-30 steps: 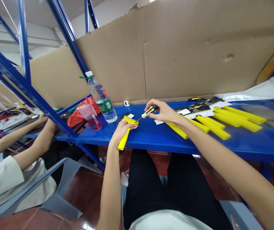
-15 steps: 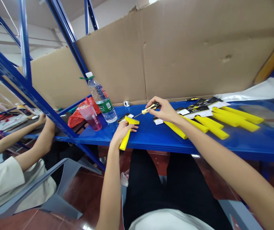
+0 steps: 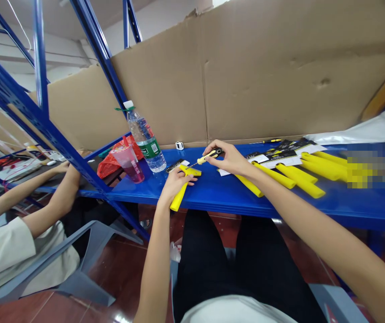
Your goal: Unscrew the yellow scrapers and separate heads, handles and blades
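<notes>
My left hand (image 3: pixel 174 183) is closed around a yellow T-shaped handle (image 3: pixel 179 199), its crosspiece pointing away from me above the blue table. In my right hand (image 3: pixel 231 158) is a screwdriver (image 3: pixel 211 155) with a cream and black grip, held between thumb and fingers. Its thin shaft slants down to the left, the tip at or just over the T's crosspiece; contact is unclear. Just behind that crosspiece lies a small black and white card (image 3: pixel 175 166). Several yellow handles (image 3: pixel 301 180) rest to the right, with black printed cards (image 3: pixel 281 157) at their far ends.
A water bottle (image 3: pixel 148 146) and a pink cup (image 3: pixel 130 165) stand on the left, beside a red bag (image 3: pixel 106 166). A second screwdriver (image 3: pixel 272 141) lies near the cardboard wall (image 3: pixel 262 72). Blue shelf posts (image 3: pixel 41 58) and a co-worker's arm (image 3: pixel 58 193) are further left.
The screwdriver has shifted slightly and its shaft now sits closer over the T's crosspiece. The yellow handle has turned a little in my left hand. The view has moved slightly.
</notes>
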A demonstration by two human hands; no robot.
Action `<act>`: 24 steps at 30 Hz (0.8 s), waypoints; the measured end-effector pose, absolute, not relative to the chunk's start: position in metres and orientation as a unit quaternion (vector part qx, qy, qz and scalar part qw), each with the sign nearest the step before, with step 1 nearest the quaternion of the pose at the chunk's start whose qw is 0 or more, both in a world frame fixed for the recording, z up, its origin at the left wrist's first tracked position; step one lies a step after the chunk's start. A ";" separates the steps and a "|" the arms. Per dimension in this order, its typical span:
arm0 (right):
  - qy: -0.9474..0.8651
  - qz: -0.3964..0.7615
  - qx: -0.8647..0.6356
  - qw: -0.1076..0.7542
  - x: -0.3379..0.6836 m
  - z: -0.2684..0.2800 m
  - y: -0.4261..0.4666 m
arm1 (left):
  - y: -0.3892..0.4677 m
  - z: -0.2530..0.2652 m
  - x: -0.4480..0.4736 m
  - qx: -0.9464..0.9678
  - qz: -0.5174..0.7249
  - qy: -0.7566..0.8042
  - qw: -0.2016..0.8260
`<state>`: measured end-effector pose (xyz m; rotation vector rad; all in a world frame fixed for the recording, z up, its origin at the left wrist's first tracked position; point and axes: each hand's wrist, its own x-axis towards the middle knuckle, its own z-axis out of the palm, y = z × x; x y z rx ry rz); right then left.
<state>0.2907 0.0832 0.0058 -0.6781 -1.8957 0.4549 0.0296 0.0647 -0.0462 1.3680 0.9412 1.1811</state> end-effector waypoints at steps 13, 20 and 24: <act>-0.851 0.134 -0.253 0.442 0.272 0.058 0.104 | 0.062 -0.046 0.028 0.594 0.493 0.383 0.507; -0.792 0.204 -0.229 0.528 0.265 0.039 0.119 | 0.065 -0.048 0.027 0.591 0.489 0.382 0.515; -0.788 0.195 -0.235 0.535 0.269 0.029 0.115 | 0.065 -0.047 0.029 0.590 0.487 0.385 0.517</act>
